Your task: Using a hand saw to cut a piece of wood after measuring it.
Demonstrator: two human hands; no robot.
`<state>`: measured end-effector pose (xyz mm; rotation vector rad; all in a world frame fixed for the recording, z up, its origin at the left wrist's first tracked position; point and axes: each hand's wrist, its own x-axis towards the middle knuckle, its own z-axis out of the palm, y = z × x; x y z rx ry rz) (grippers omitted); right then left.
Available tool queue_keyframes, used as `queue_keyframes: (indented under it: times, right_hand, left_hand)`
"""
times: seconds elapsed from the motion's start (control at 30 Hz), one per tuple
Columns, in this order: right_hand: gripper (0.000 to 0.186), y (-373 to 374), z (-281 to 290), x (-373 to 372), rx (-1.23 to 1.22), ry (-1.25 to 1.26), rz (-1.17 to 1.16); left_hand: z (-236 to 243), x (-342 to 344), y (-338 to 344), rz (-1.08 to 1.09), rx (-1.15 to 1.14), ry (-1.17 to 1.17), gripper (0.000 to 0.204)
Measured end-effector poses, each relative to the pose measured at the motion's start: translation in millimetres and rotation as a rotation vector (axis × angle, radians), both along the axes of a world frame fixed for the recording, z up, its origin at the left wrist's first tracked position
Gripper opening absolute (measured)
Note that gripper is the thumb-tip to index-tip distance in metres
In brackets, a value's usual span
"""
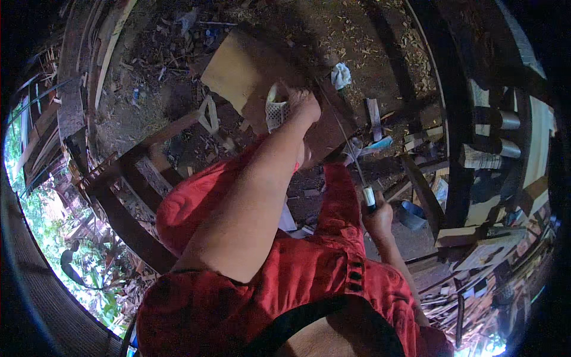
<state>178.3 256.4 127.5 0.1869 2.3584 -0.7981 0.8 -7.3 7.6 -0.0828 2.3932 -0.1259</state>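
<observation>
right hand [378, 219] on saw [350, 149]

Crumpled white rag [341, 75], blue bowl [411, 214]

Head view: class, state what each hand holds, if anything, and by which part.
The right hand holds a long thin blade by its handle end. The left hand rests on the wooden board; whether its grip closes cannot be told.

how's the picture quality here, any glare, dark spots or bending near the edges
Head view: the fisheye bends the timbers toward a black rim; daylight blows out the foliage at lower left; the ground is dim; the left hand and right hand are slightly soft.
</observation>
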Motion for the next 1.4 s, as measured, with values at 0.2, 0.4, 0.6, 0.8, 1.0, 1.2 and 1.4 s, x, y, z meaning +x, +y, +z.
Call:
queue_keyframes:
  times: [0.2, 0.4, 0.6, 0.8, 1.0, 1.2, 1.4]
  right_hand:
    - [0.029, -70.7, -69.7, -81.9, -0.135, -0.046, -0.144]
    - [0.032, -53.2, -58.8, -61.6, -0.005, -0.076, 0.052]
    - [0.031, 0.9, 1.6, -13.1, 0.006, -0.035, 0.071]
    - [0.031, -49.5, -77.2, -83.7, -0.034, 0.066, 0.144]
    - [0.034, -6.1, -19.7, -13.1, -0.001, -0.084, 0.0]
    - [0.034, 14.2, -15.1, -14.7, 0.077, -0.094, 0.065]
    - [0.027, -45.4, -65.0, -85.1, 0.031, -0.074, 0.149]
  left_hand:
    - [8.0, -1.3, 5.8, -0.092, -0.054, -0.228, 0.05]
    - [5.8, -2.2, 2.5, -0.058, -0.026, -0.232, 0.046]
    - [4.8, -0.3, 1.7, 0.006, -0.008, -0.041, 0.043]
    - [16.5, -9.9, 6.4, 0.027, -0.026, -0.159, 0.037]
    - [8.8, -5.5, 5.8, -0.055, -0.061, -0.168, 0.038]
    - [-5.8, -1.9, 2.0, 0.029, 0.009, -0.176, 0.042]
    - [0.6, -2.7, 2.6, -0.045, -0.1, -0.198, 0.046]
